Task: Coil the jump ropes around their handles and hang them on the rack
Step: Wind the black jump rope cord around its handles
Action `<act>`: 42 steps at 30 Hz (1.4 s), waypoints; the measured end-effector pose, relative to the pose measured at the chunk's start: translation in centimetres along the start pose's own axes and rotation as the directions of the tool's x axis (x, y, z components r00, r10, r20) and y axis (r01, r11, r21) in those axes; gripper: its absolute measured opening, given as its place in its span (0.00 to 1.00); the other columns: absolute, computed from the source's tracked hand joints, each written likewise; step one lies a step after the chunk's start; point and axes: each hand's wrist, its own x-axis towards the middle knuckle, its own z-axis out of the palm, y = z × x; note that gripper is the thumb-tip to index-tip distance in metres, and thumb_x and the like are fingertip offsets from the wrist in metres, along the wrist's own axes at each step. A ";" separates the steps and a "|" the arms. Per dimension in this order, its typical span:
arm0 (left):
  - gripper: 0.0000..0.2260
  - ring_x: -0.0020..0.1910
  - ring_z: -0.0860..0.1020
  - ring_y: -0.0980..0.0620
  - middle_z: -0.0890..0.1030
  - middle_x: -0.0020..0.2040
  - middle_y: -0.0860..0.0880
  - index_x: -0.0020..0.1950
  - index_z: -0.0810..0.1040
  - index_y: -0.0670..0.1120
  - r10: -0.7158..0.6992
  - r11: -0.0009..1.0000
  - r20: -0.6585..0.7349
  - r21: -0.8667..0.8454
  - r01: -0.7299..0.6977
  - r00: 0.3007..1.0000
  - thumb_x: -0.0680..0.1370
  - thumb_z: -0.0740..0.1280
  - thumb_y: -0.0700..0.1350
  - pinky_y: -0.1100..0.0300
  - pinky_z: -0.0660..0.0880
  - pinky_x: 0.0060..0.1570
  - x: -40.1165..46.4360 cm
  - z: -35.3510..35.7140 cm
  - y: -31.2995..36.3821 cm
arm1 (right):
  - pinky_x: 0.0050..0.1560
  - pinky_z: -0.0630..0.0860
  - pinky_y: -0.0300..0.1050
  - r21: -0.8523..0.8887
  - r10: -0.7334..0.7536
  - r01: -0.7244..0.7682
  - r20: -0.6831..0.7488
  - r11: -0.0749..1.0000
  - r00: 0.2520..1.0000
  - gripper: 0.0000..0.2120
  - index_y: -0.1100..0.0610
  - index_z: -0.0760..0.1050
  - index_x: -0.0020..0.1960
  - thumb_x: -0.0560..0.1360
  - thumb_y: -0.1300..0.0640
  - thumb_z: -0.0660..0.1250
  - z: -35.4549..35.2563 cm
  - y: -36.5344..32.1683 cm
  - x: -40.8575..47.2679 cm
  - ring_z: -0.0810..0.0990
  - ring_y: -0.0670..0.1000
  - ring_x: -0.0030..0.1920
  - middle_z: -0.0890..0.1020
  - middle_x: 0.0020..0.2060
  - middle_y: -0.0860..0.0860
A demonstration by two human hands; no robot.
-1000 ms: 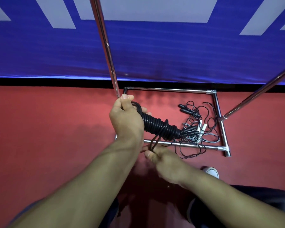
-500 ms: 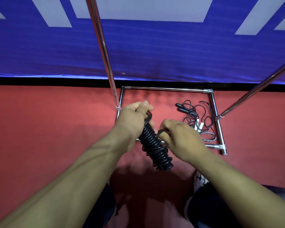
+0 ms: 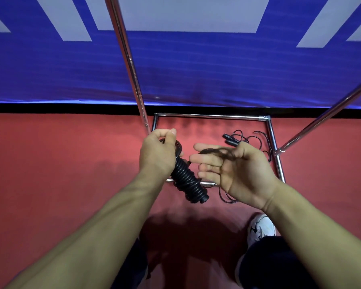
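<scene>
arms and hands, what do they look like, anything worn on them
Both forearms are bare up to the frame edge, with no sleeves in sight. The left hand and the right hand wear no gloves, and no rings, watch or wristband show. The nails look short and plain. Lower down, dark trousers and a white shoe with dark markings are visible.

A black jump rope, wound in tight coils around its handles, forms a thick bundle held above the red floor, its upper end at 11 o'clock and its lower end at 5 o'clock. A blurred loose end of it arcs off toward 2 o'clock. More thin black jump ropes lie loose and tangled on the floor inside the chrome rack base, at 2 o'clock from the bundle.
</scene>
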 end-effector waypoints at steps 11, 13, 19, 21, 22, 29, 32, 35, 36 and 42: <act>0.08 0.25 0.78 0.48 0.76 0.36 0.48 0.47 0.75 0.45 -0.256 0.876 -0.032 -0.429 0.218 0.966 0.78 0.72 0.46 0.59 0.79 0.26 -0.7 0.8 -0.1 | 0.43 0.77 0.56 -0.777 -0.695 0.388 -0.087 0.496 0.714 0.09 0.47 0.78 0.52 0.81 0.47 0.60 1.6 3.4 0.4 0.79 0.51 0.38 0.82 0.36 0.46; 0.09 0.29 0.79 0.45 0.78 0.35 0.48 0.49 0.75 0.44 -0.240 0.875 -0.069 -0.447 0.186 0.968 0.77 0.74 0.46 0.58 0.80 0.27 -1.1 1.3 -0.1 | 0.39 0.75 0.54 -0.776 -0.726 0.398 -0.110 0.489 0.678 0.09 0.44 0.77 0.50 0.79 0.44 0.59 2.1 4.6 0.9 0.74 0.44 0.35 0.78 0.37 0.39; 0.10 0.27 0.77 0.54 0.77 0.32 0.51 0.48 0.75 0.43 -0.248 0.831 -0.102 -0.534 0.157 0.963 0.77 0.73 0.47 0.60 0.80 0.30 -2.1 2.4 -0.3 | 0.40 0.71 0.44 -0.819 -0.783 0.334 -0.205 0.466 0.588 0.09 0.48 0.77 0.48 0.82 0.50 0.59 1.9 4.7 1.2 0.72 0.41 0.35 0.76 0.36 0.33; 0.10 0.26 0.77 0.55 0.77 0.29 0.53 0.45 0.75 0.44 -0.260 0.814 -0.086 -0.555 0.171 0.962 0.78 0.72 0.48 0.61 0.79 0.30 -2.7 2.9 -0.4 | 0.38 0.71 0.47 -0.822 -0.791 0.323 -0.230 0.470 0.567 0.08 0.46 0.76 0.47 0.82 0.50 0.59 1.9 4.9 1.3 0.72 0.42 0.33 0.76 0.35 0.34; 0.10 0.27 0.78 0.55 0.77 0.29 0.53 0.44 0.74 0.45 -0.266 0.811 -0.088 -0.559 0.174 0.960 0.78 0.71 0.49 0.61 0.79 0.31 -3.0 3.2 -0.6 | 0.36 0.72 0.50 -0.815 -0.790 0.327 -0.238 0.479 0.564 0.08 0.45 0.75 0.47 0.81 0.48 0.58 2.0 5.1 1.4 0.72 0.44 0.32 0.76 0.35 0.35; 0.09 0.43 0.80 0.46 0.81 0.40 0.50 0.45 0.78 0.47 -0.364 0.745 -0.010 -0.604 0.284 0.931 0.78 0.71 0.52 0.47 0.79 0.51 -3.7 4.0 -1.4 | 0.39 0.73 0.42 -0.794 -0.798 0.369 -0.226 0.483 0.558 0.08 0.46 0.76 0.47 0.80 0.50 0.59 2.7 5.6 1.0 0.75 0.41 0.35 0.78 0.36 0.35; 0.09 0.39 0.81 0.46 0.83 0.41 0.48 0.45 0.79 0.47 -0.403 0.668 0.124 -0.637 0.384 0.907 0.79 0.70 0.52 0.50 0.80 0.46 -4.1 4.0 -1.4 | 0.43 0.75 0.44 -0.742 -0.758 0.383 -0.253 0.551 0.601 0.09 0.47 0.78 0.47 0.79 0.49 0.59 3.1 5.8 1.2 0.78 0.42 0.39 0.80 0.37 0.39; 0.06 0.34 0.81 0.50 0.81 0.37 0.51 0.47 0.78 0.47 -0.341 0.730 0.139 -0.584 0.356 0.929 0.80 0.69 0.49 0.53 0.80 0.41 -3.6 3.2 -0.5 | 0.40 0.75 0.49 -0.759 -0.736 0.347 -0.246 0.551 0.630 0.11 0.45 0.79 0.46 0.78 0.45 0.59 2.9 4.9 1.1 0.76 0.44 0.38 0.79 0.39 0.44; 0.06 0.32 0.82 0.50 0.80 0.36 0.51 0.49 0.77 0.46 -0.285 0.772 0.140 -0.553 0.314 0.948 0.80 0.69 0.48 0.52 0.80 0.39 -3.3 2.8 -0.1 | 0.43 0.73 0.46 -0.792 -0.749 0.327 -0.231 0.515 0.621 0.11 0.44 0.78 0.45 0.78 0.45 0.58 2.7 4.3 1.0 0.76 0.42 0.39 0.80 0.42 0.45; 0.04 0.36 0.84 0.44 0.83 0.39 0.50 0.51 0.77 0.47 -0.131 0.900 0.228 -0.381 0.212 0.965 0.80 0.69 0.46 0.44 0.80 0.36 -4.2 2.1 1.2 | 0.52 0.78 0.45 -0.658 -0.722 0.450 -0.212 0.604 0.658 0.15 0.48 0.76 0.41 0.84 0.53 0.56 2.8 2.3 1.0 0.81 0.50 0.48 0.84 0.43 0.48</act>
